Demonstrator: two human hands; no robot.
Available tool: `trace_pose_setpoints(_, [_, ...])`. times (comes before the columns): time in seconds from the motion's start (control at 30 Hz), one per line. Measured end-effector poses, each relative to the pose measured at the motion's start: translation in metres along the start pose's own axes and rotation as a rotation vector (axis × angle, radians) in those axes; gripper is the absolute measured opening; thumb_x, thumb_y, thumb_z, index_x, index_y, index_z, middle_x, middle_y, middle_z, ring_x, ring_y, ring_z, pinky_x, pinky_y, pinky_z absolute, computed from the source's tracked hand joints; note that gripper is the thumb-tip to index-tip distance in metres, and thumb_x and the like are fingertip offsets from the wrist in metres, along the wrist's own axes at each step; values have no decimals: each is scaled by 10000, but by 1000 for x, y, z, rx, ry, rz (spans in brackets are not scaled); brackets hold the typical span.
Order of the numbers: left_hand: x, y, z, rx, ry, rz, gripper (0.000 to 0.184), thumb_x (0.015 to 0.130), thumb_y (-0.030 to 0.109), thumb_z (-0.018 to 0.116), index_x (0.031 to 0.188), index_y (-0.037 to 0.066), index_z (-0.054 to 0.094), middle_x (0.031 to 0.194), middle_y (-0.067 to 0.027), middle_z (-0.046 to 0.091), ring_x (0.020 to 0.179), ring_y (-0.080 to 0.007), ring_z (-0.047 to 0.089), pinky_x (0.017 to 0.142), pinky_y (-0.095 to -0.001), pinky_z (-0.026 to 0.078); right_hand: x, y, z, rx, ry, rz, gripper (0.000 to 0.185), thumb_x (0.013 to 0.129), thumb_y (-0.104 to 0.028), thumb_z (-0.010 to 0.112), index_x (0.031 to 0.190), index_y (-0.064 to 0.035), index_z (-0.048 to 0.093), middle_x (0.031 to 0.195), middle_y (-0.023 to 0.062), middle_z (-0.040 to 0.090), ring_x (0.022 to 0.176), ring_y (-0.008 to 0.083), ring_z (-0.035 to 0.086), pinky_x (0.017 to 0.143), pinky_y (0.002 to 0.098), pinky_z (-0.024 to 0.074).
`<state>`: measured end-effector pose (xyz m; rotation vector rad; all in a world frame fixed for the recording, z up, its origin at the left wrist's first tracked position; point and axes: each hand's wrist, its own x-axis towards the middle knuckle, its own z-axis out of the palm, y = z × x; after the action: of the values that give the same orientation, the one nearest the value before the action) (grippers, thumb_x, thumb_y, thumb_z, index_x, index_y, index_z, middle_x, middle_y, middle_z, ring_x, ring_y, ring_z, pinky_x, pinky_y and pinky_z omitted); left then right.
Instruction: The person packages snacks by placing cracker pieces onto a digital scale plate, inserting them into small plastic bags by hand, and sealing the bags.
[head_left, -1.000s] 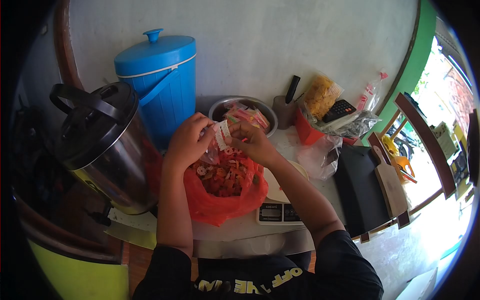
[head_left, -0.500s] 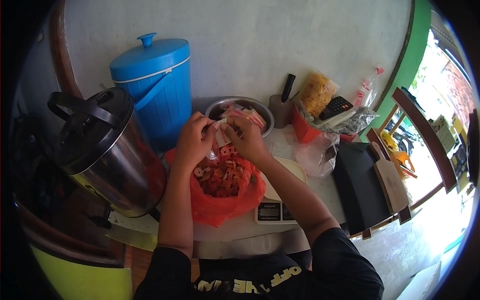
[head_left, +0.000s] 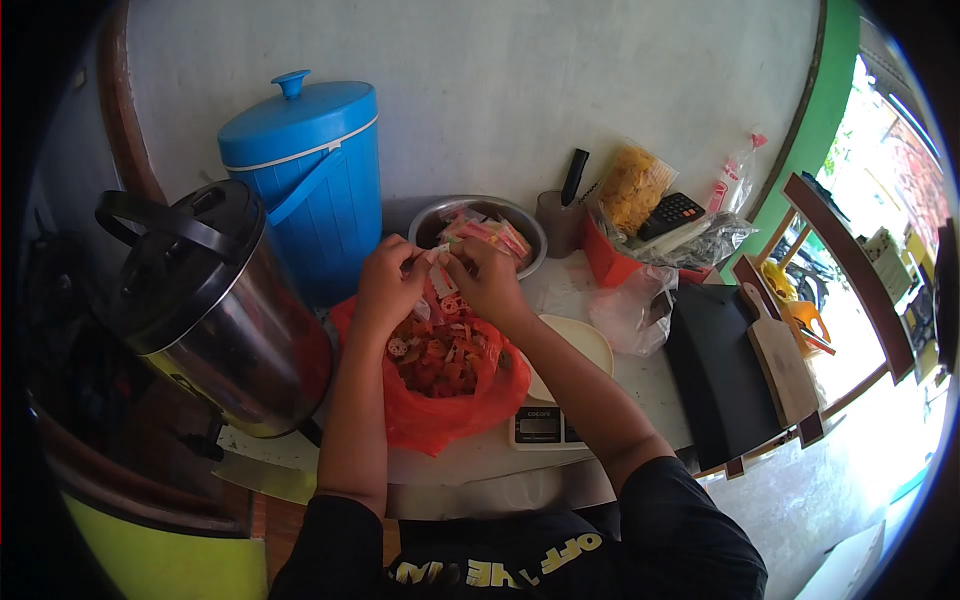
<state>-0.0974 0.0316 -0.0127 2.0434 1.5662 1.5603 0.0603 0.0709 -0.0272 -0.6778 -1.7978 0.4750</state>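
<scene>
My left hand [head_left: 392, 282] and my right hand [head_left: 487, 277] meet above a red plastic bag [head_left: 440, 425]. Both pinch the top of a small clear plastic packet [head_left: 437, 288] with a pale printed label, which hangs down between them. Its lower part is hard to make out against the bag's contents. The red bag lies open, filled with small orange, red and white pieces [head_left: 440, 355], some wheel-shaped. Just behind my hands stands a metal bowl [head_left: 537, 225] holding pink and white packets [head_left: 487, 230]. A kitchen scale [head_left: 541, 425] with a cream plate sits under my right forearm.
A steel drum with a black lid [head_left: 215, 310] and a blue lidded bucket [head_left: 310, 180] stand at left. To the right are a red basket [head_left: 607, 258] with a calculator [head_left: 671, 216], a clear plastic bag [head_left: 635, 315], a black board [head_left: 715, 370] and a wooden cutting board [head_left: 777, 360].
Both hands stay pinched on the packet over the red bag, with only a slight shift of the fingers. The view has moved a little; the other things stay in place.
</scene>
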Motion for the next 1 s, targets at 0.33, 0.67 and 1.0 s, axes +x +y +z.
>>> trace_pose_setpoints(0.33, [0, -10, 3, -69, -29, -21, 213, 873, 168, 677, 806, -34, 669, 727, -37, 517, 609, -123, 474, 573, -273, 384, 2, 13, -5, 27, -174, 62, 213, 885, -168, 665, 979, 20, 629, 816, 94, 624, 716, 142, 586, 652, 297, 475])
trace_pose_setpoints(0.67, [-3, 15, -5, -80, -34, 40, 168, 887, 160, 675, 937, 3, 708, 826, -42, 597, 716, -115, 547, 643, -259, 440, -5, 12, -60, 294, -400, 294, 278, 885, -177, 680, 1092, -8, 604, 900, 11, 636, 844, 105, 600, 749, 275, 493])
trace_pose_setpoints(1.0, [2, 14, -37, -205, 90, -68, 238, 936, 149, 602, 1163, 77, 597, 923, -95, 707, 802, -136, 639, 707, -270, 471, -25, 40, -167, -537, -1067, 494, 342, 751, -215, 756, 1038, -43, 686, 948, 96, 705, 896, 217, 671, 781, 322, 515])
